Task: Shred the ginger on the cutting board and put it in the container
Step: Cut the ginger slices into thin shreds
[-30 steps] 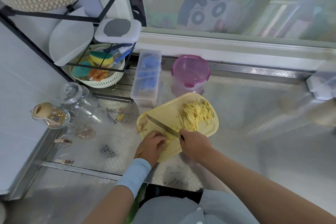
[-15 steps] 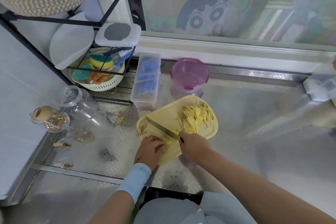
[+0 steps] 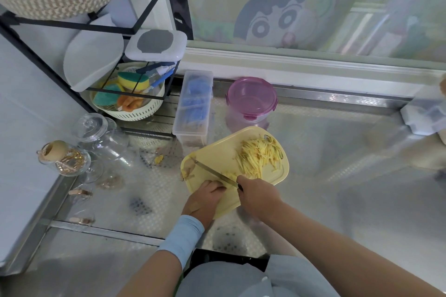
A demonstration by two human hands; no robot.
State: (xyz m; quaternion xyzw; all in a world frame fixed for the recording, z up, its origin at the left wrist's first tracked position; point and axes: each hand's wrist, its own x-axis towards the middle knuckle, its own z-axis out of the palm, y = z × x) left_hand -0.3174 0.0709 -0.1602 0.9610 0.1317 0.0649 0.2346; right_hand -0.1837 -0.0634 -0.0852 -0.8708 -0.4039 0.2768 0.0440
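Head view: the ginger shreds [image 3: 259, 157] lie in a loose pale-yellow heap on the far right part of the yellow cutting board [image 3: 217, 152], which sits at a slant on the metal surface [image 3: 337, 152] directly in front of the person. A small piece of uncut ginger [image 3: 228, 174] lies at the near side of the board, largely hidden by the left hand [image 3: 205, 196], whose fingers [image 3: 216, 187] are curled down over it and hold it against the board. The right hand [image 3: 259, 196] has its fingers [image 3: 244, 182] wrapped round the dark handle of a knife [image 3: 212, 172]; the blade runs toward the far left across the board, close beside the left fingertips. The container [image 3: 251, 101], round and clear with a pink clip lid on it, stands just beyond the far edge of the board, apart from the shreds. Immediately to its left is a clear rectangular box [image 3: 194, 106] with blue contents. Farther left, a black wire rack [image 3: 135, 29] holds a cream basket [image 3: 135, 113] of sponges, and a lidded glass jar [image 3: 101, 137] is near its foot. A small yellow scrap [image 3: 158, 158] lies on the surface between jar and board. A light blue cuff [image 3: 181, 236] covers the left wrist.
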